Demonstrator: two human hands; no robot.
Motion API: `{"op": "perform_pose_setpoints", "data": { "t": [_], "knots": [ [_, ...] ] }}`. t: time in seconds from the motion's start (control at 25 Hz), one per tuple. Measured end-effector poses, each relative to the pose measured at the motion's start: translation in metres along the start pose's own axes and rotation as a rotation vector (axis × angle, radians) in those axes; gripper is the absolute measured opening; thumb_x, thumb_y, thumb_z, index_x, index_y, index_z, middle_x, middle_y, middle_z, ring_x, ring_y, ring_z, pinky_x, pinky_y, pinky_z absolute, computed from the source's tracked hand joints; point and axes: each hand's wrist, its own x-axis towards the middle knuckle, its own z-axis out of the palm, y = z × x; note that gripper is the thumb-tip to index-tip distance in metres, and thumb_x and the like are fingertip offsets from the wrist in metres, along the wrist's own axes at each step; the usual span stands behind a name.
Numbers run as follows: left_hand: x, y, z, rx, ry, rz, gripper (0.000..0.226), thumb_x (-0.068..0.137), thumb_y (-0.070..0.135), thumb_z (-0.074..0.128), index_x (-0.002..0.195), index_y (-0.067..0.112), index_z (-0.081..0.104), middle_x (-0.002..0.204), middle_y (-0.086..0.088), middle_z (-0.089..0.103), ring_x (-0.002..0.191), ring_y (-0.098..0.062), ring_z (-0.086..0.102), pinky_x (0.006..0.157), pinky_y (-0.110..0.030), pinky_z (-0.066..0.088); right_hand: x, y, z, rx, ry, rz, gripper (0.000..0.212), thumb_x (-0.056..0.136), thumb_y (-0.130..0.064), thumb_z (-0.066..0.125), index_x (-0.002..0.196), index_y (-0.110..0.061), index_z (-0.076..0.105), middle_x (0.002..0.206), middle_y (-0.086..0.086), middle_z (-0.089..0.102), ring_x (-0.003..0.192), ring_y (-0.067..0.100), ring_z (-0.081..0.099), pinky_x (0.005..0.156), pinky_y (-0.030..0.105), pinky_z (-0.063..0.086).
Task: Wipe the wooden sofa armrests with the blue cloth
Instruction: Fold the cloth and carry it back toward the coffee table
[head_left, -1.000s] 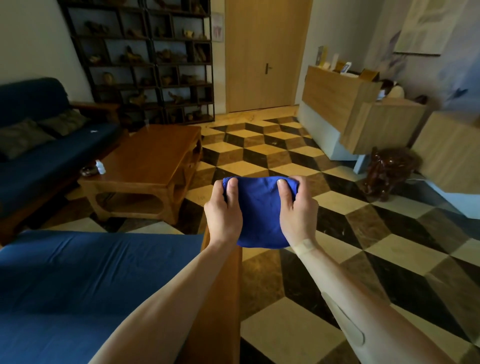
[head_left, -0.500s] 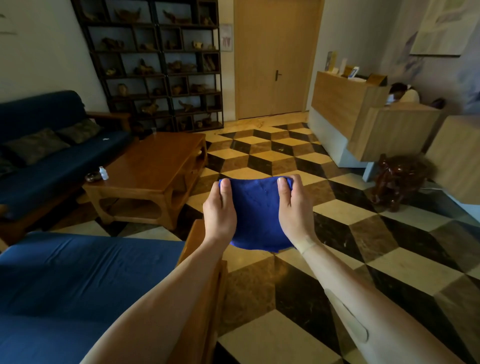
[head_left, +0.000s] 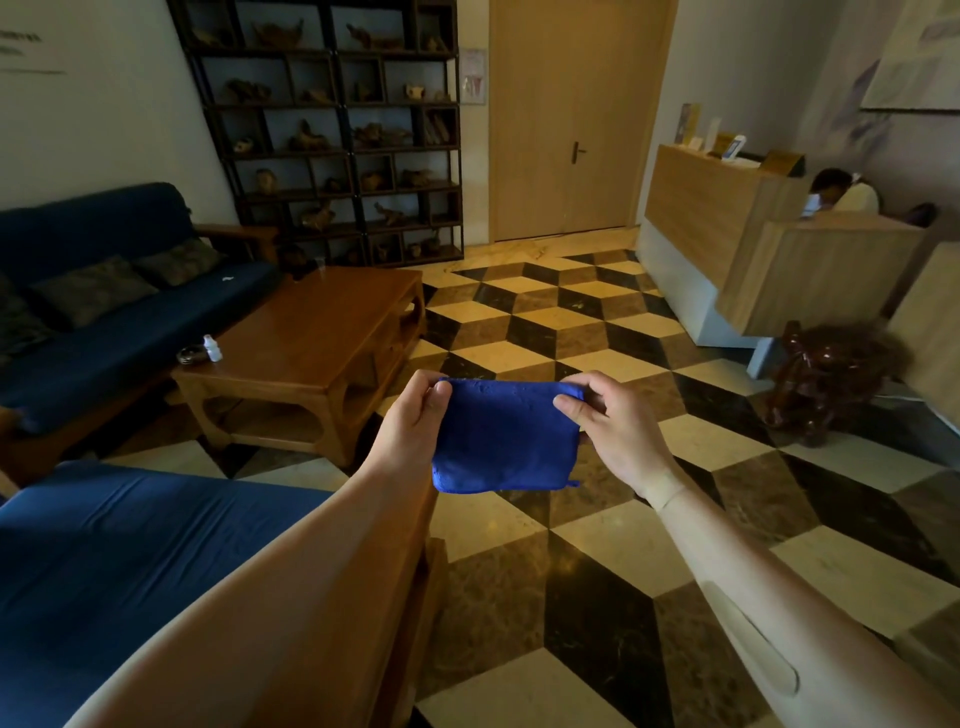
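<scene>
A folded blue cloth hangs in the air between my hands, above the floor just past the near sofa. My left hand pinches its top left corner and my right hand pinches its top right corner. The wooden armrest of the near blue sofa runs under my left forearm, which hides most of it. The cloth is apart from the armrest. A second blue sofa with a wooden armrest stands at the far left.
A wooden coffee table with a small white bottle sits ahead on the left. A dark shelf unit and a door line the back wall. A wooden reception counter and a dark carved stool stand right, on chequered floor.
My hands have lifted the cloth up and forward, away from the armrest, and shifted from lying flat on it to pinching its top corners. The view has tilted up.
</scene>
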Motion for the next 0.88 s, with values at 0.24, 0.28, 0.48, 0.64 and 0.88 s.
{"op": "perform_pose_setpoints", "data": {
  "t": [0.24,0.28,0.48,0.64,0.88],
  "knots": [
    [0.076,-0.029,-0.011,0.041,0.006,0.059,0.018,0.107,0.020,0.038,0.109,0.025,0.055,0.102,0.002,0.062,0.097,-0.018,0.062,0.083,-0.047,0.058,0.068,0.023,0.018,0.005,0.059,0.014,0.025,0.094,-0.028,0.065,0.116,-0.015,0.067,0.099,-0.008,0.067,0.091,0.003,0.064,0.076,0.020,0.056],
    [0.091,-0.033,-0.013,0.035,0.000,0.066,0.018,0.107,0.018,0.038,0.107,0.026,0.054,0.104,0.001,0.062,0.100,-0.020,0.062,0.086,-0.050,0.058,0.082,0.027,0.022,-0.003,0.073,0.010,0.024,0.094,-0.027,0.065,0.115,-0.015,0.068,0.098,-0.009,0.066,0.089,0.000,0.062,0.075,0.016,0.053],
    [0.178,-0.051,-0.026,0.045,-0.003,0.101,0.020,0.106,0.016,0.039,0.105,0.029,0.053,0.108,-0.003,0.064,0.100,-0.024,0.064,0.085,-0.053,0.057,0.163,0.049,0.049,-0.052,0.136,-0.021,0.024,0.093,-0.029,0.066,0.112,-0.015,0.070,0.097,-0.009,0.068,0.088,0.000,0.062,0.074,0.014,0.049],
    [0.246,-0.070,-0.032,0.050,-0.013,0.103,0.019,0.105,0.015,0.042,0.106,0.030,0.054,0.108,-0.005,0.064,0.098,-0.027,0.064,0.082,-0.055,0.055,0.223,0.068,0.063,-0.055,0.140,0.002,0.024,0.093,-0.027,0.067,0.113,-0.013,0.070,0.098,-0.005,0.070,0.092,0.007,0.064,0.075,0.016,0.049],
    [0.344,-0.085,-0.023,0.070,0.025,0.099,0.017,0.106,0.017,0.040,0.113,0.027,0.052,0.102,0.002,0.062,0.088,-0.019,0.063,0.076,-0.043,0.058,0.313,0.104,0.079,-0.054,0.156,0.002,0.022,0.094,-0.026,0.065,0.112,-0.014,0.070,0.097,-0.005,0.070,0.089,0.000,0.062,0.074,0.011,0.046]
  ]
}}
